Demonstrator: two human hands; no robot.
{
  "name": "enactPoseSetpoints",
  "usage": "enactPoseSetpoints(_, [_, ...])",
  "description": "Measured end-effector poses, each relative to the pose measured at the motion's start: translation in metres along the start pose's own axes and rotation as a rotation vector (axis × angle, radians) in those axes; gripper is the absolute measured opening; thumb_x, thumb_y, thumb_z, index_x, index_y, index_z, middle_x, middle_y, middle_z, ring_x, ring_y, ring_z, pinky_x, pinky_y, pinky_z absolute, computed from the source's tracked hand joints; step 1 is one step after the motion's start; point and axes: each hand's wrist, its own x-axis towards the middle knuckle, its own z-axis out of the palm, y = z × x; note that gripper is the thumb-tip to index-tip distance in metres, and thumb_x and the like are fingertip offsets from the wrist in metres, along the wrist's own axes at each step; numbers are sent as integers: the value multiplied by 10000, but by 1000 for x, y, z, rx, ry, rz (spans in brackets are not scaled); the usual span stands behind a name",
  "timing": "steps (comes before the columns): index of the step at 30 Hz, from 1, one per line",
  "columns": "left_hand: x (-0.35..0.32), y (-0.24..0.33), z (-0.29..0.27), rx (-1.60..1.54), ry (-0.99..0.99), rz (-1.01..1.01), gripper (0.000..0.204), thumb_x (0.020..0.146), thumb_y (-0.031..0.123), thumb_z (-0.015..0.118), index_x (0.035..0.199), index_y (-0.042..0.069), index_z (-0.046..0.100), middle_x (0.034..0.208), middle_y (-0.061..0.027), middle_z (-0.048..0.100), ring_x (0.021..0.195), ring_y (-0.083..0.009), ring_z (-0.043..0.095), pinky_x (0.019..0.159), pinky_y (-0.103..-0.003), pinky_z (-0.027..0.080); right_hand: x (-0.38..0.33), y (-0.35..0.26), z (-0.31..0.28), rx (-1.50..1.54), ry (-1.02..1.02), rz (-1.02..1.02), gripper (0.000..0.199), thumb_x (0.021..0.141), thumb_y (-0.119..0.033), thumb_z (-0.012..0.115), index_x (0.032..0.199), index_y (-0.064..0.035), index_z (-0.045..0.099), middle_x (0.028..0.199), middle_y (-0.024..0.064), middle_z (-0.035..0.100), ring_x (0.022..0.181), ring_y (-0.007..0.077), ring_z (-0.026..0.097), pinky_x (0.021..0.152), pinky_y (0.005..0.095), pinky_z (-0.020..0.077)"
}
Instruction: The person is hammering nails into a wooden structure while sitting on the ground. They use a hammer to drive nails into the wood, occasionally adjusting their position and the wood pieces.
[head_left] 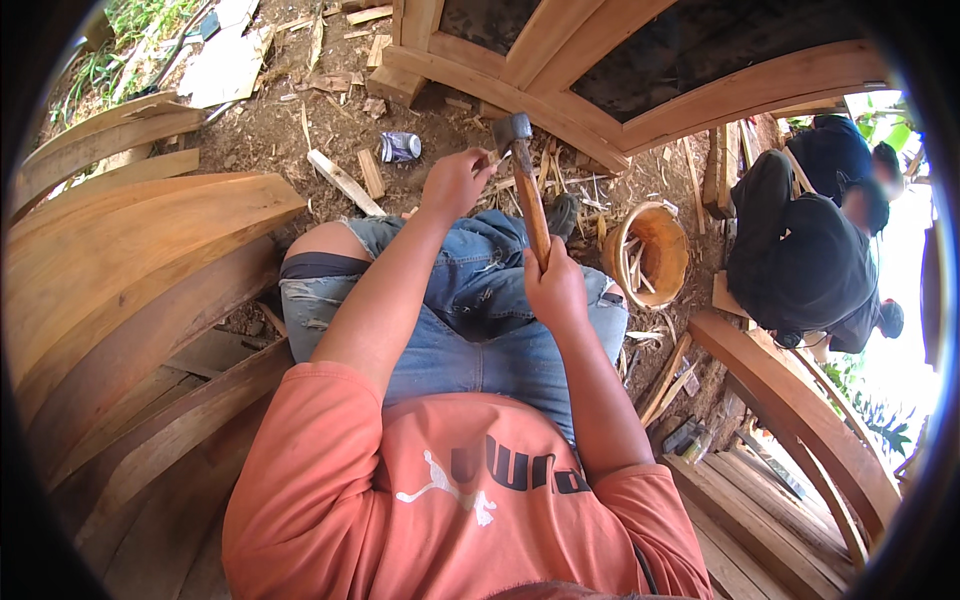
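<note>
My right hand (556, 288) is wrapped round the wooden handle of a hammer (533, 205), which stands up in front of my knees with its metal head at the top. Just left of that head, my left hand (457, 182) is closed in a pinch. A thin pale glint shows between its fingertips and the hammer, but the piece is too small to name. Beyond both hands lies a wooden frame with dark panels (575, 115), its near corner close to the hammer head.
A yellowish bucket (648, 255) holding wood strips stands right of my knees. A crumpled can (400, 147) lies on the dirt floor among wood scraps. Curved planks (150, 235) are stacked at my left, curved timbers (800, 400) at my right. Another person (805, 240) in dark clothes crouches at the right.
</note>
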Motion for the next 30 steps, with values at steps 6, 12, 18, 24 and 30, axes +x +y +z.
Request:
enactPoseSetpoints(6, [-6,-6,7,-44,69,34,284,1020,299,790,1177,63,797,994,-166,817,969,-408,778,845,-491,604,1,4,1,-24,-27,16,321,1088,-296,676,1257,-30,616,947,313,748,935,553,724,800,636,556])
enactPoseSetpoints(12, [-10,-5,7,-55,58,12,248,1025,269,776,1155,58,781,1016,-177,809,958,-431,762,833,-521,593,0,0,0,-20,5,-38,320,1086,-295,681,1246,-27,613,921,307,742,900,550,721,775,633,552])
enactPoseSetpoints(18, [-5,7,-3,-63,124,82,217,1023,250,767,1150,75,781,1000,-181,805,957,-443,758,814,-539,587,-1,-4,0,-17,18,-39,317,1087,-294,682,1230,-22,605,907,301,743,879,548,721,758,628,553])
enactPoseSetpoints(24, [-6,-15,15,38,98,37,254,1043,269,762,1199,68,766,1031,-155,818,981,-399,782,849,-485,602,9,3,3,-33,-8,0,323,1090,-293,674,1236,-14,607,900,310,741,877,555,720,764,632,553])
enactPoseSetpoints(30, [-8,-15,9,65,63,33,260,1038,293,773,1186,79,772,1030,-155,813,962,-401,773,829,-487,594,4,5,3,15,1,-29,324,1092,-297,672,1230,-10,610,903,319,739,883,567,714,777,640,549])
